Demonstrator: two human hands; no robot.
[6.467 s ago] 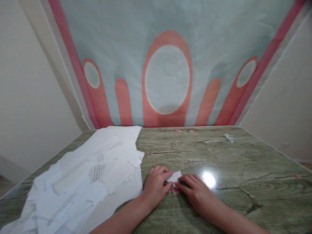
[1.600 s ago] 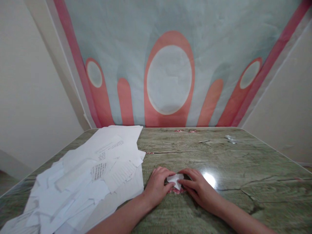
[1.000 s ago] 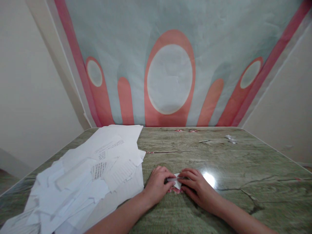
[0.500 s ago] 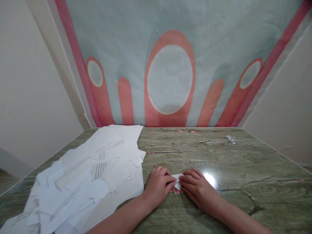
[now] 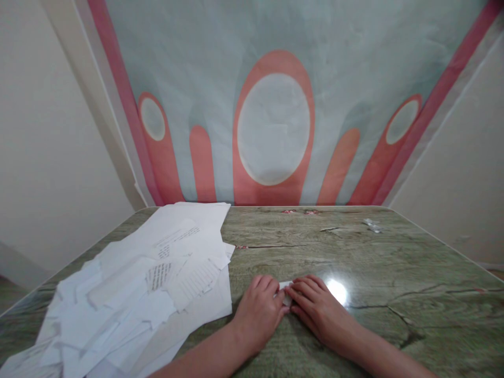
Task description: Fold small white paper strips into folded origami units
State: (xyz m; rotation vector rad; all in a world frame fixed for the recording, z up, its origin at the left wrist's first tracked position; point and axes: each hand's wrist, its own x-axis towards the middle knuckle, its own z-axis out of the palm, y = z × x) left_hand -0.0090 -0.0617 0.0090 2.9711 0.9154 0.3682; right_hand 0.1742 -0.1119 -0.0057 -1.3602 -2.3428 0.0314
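Observation:
A small folded piece of white paper [image 5: 286, 294] lies on the green wood-grain table [image 5: 394, 273], near the front middle. My left hand [image 5: 262, 308] rests on its left side, fingers curled down over it. My right hand [image 5: 315, 304] presses on its right side with the fingers together. The two hands meet over the paper, and only a small strip of it shows between them.
A wide heap of white paper sheets and strips [image 5: 145, 283], some printed, covers the left part of the table. A small crumpled white scrap [image 5: 371, 225] lies at the far right. A red and pale-blue patterned cloth [image 5: 271, 126] hangs behind the table.
The folded paper stood up between my fingers earlier; now it is pressed flat and nearly covered. Both hands have closed in over it and slid slightly toward me.

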